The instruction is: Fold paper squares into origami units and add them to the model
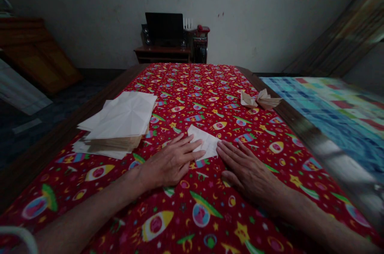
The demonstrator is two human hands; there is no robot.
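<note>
A small folded piece of white paper (210,143) lies flat on the red patterned cloth in front of me. My left hand (175,158) rests with its fingers stretched over the paper's left part, pressing it from above. On the other side, my right hand (243,164) lies flat with its fingertips at the paper's right corner. Neither hand is wrapped round anything. Part of the paper is hidden under the left fingers. To the left sits a stack of creased paper sheets (123,116).
Folded paper pieces (268,100) stand near the right edge of the cloth-covered table (207,214). Beyond the far end are a dark monitor (165,28) and speakers on a desk. A bed with a checked cover (330,114) lies to the right, a wooden cabinet (39,54) to the left.
</note>
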